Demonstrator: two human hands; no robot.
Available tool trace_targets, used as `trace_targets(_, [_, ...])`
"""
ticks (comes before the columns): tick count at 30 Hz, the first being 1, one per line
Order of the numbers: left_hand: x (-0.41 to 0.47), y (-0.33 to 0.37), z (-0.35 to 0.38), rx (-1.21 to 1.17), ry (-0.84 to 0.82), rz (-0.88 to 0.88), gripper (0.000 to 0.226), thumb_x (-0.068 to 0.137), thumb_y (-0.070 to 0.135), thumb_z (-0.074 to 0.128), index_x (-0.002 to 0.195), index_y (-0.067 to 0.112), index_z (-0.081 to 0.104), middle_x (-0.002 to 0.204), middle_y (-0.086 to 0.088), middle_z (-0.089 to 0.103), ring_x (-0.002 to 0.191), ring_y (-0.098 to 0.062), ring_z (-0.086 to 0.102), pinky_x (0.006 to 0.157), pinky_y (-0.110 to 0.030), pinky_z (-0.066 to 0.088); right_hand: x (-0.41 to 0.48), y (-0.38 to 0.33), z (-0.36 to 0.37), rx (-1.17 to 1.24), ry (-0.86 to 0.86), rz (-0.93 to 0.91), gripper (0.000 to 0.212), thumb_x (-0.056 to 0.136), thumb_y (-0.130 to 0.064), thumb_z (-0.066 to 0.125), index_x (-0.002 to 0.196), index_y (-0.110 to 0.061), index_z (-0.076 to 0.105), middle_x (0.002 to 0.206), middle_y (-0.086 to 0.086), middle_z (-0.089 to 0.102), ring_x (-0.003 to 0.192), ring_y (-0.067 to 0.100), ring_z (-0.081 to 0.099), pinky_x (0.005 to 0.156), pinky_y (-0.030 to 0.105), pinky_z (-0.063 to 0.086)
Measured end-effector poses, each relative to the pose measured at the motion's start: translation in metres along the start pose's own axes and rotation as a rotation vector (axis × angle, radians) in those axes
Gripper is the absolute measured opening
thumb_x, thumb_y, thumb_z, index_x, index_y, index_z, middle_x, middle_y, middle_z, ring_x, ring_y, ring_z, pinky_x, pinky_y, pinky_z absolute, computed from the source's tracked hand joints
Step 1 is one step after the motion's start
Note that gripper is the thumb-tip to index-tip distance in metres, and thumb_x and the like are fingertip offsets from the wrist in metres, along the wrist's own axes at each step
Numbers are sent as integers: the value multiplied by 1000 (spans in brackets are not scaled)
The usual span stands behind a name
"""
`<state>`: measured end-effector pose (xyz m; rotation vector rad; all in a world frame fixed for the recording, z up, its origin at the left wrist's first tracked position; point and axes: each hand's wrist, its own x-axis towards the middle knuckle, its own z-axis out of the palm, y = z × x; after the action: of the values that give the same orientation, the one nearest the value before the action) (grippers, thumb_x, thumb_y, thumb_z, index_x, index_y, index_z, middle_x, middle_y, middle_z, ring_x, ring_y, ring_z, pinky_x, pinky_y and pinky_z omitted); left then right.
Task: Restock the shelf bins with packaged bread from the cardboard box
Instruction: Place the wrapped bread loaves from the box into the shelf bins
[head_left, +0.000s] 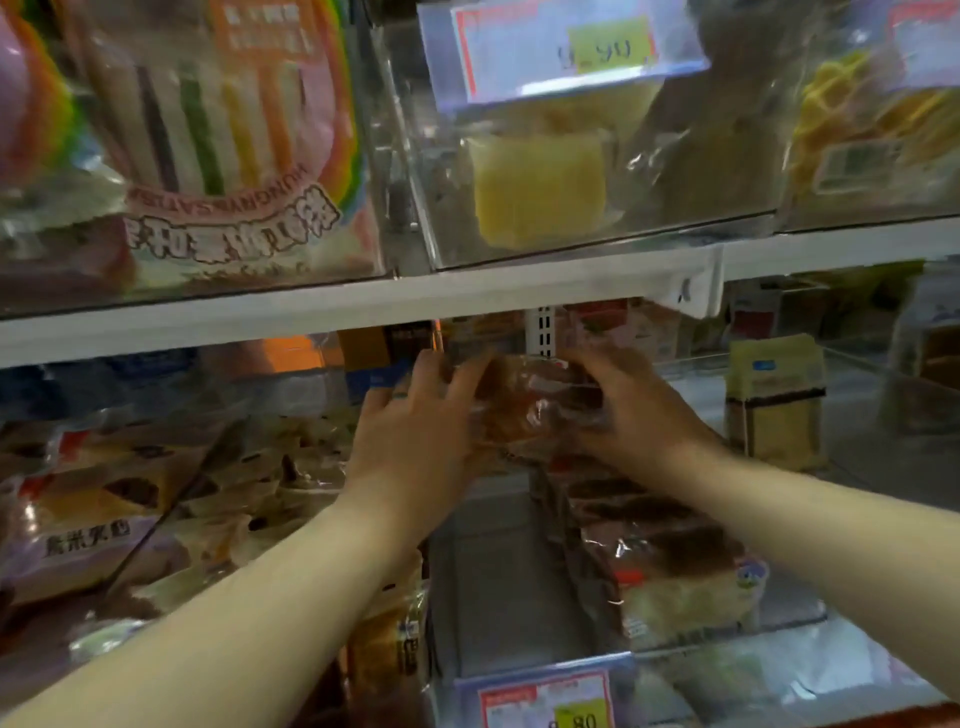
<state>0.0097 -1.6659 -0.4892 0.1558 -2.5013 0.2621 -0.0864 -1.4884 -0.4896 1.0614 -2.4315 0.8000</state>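
A brown bread pack in clear wrap (524, 402) is held between both hands, deep in a clear shelf bin (483, 587) under the white shelf edge. My left hand (421, 421) grips its left side, with a ring on one finger. My right hand (631, 410) grips its right side, fingers curled over the wrap. Below it, a row of similar brown bread packs (660, 551) lies along the bin's right side. The cardboard box is out of view.
The white shelf edge (363, 306) runs just above my hands. The bin on the left holds several bread bags (130, 499). Yellow packs (774, 400) stand at the right. The upper shelf carries a rainbow-striped bag (208, 130) and yellow cake (540, 187). Price tags (545, 701) hang on the bin fronts.
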Motion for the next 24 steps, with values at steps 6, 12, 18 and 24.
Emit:
trace_targets(6, [28,-4,38,-463,-134,-117,64,87,23,66,140,27,31,127,-2,49,112,-25,56,90,-43,49,20,18,13,-56,36,-100,53,84,-50,63,130,-30,45,123,-6,49,114,11,43,91,29,40])
trace_targets(12, [40,-14,60,-264,-324,-183,56,84,36,65,130,15,42,110,-4,60,99,-26,60,86,-40,50,46,14,26,-69,-38,-242,38,82,-39,70,116,-33,52,102,-16,54,93,1,45,77,25,39])
trace_targets(18, [38,-37,33,-458,-368,-306,110,60,50,80,149,27,19,146,-5,37,133,-31,37,105,-49,38,62,10,36,-46,-93,-320,42,84,-23,69,123,-27,53,111,-14,48,102,4,34,81,24,30])
trace_targets(24, [28,-40,22,-608,-299,-228,72,80,24,73,142,28,36,116,4,55,92,-11,53,81,-26,44,65,6,54,74,-246,-271,55,81,-13,67,131,-22,47,118,-5,48,105,5,35,89,25,37])
